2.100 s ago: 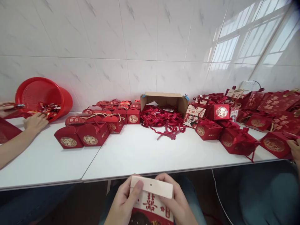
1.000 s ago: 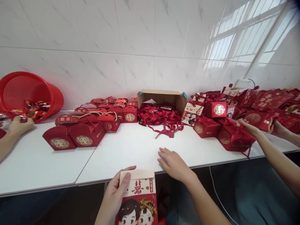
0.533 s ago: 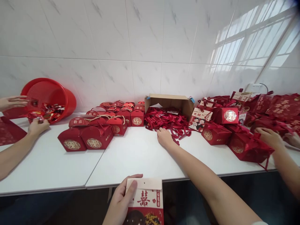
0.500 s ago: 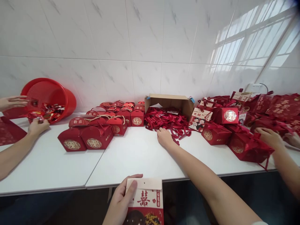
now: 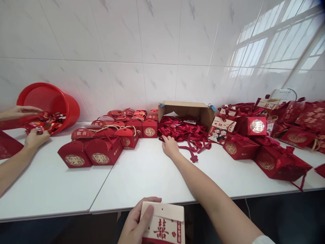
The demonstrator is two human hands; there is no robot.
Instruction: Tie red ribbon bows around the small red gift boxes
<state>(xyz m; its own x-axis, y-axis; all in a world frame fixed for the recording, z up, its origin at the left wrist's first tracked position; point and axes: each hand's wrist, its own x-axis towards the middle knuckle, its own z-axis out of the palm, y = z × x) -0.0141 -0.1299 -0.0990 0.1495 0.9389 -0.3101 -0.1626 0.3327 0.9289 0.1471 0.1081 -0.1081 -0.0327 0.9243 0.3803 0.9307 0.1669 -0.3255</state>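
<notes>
My left hand (image 5: 138,220) grips a cream and red paper gift bag (image 5: 162,220) by its upper left corner, thumb on the front, at the table's near edge. The bag has a folded top flap with a small hole, and a red double-happiness character; its lower part is cut off by the frame. My right hand (image 5: 170,146) reaches across the table, its fingers curled on the left edge of a heap of red ribbons (image 5: 182,130). The fingertips are partly hidden among the ribbons. This heap spills from a cardboard box (image 5: 188,104) lying on its side.
Red gift boxes (image 5: 100,154) stand in rows left of the ribbons. More ribbon-tied boxes (image 5: 279,166) and bags are piled at right. At far left, a co-worker's hands (image 5: 37,139) handle wrapped sweets by a tipped red basket (image 5: 72,108). A tiled wall rises behind.
My right hand has shifted left along the ribbons' front edge. The gift bag sits lower and further right in view. A co-worker's hands at the right have left the view.
</notes>
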